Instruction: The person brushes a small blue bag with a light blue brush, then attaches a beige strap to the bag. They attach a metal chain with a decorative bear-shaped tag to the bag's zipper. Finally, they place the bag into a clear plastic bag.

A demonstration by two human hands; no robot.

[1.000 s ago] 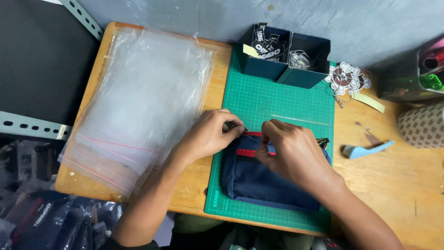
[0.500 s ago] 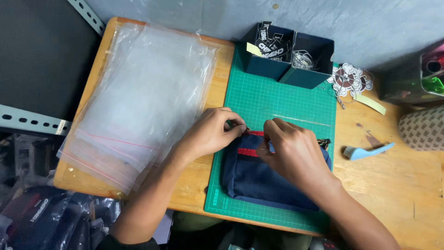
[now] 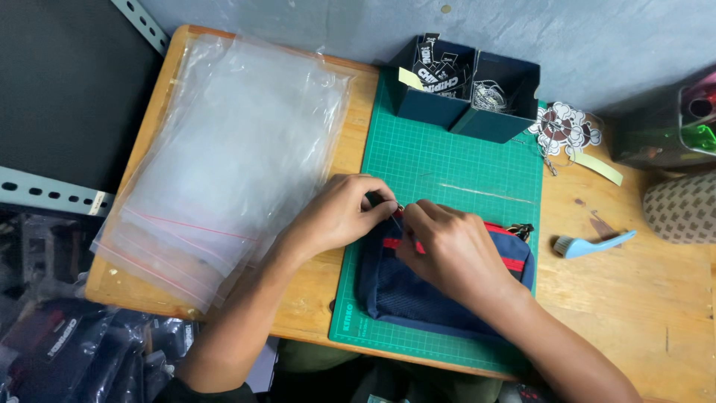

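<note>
A navy blue pouch (image 3: 418, 295) with red trim lies on a green cutting mat (image 3: 447, 164) near the front of the wooden table. My left hand (image 3: 339, 213) pinches a small metal piece at the pouch's upper left corner. My right hand (image 3: 451, 250) rests on top of the pouch, its fingers closed on the same corner, touching the left hand's fingertips. Much of the pouch's top is hidden under my right hand.
A stack of clear zip bags (image 3: 224, 157) covers the table's left side. Two dark blue bins (image 3: 466, 93) with tags and chains stand at the mat's far edge. A light blue brush (image 3: 589, 242), a round patch (image 3: 567, 130) and a patterned object (image 3: 686, 209) lie to the right.
Both hands stay at the pouch's upper left corner, with only slight finger movement. The pouch has not shifted.
</note>
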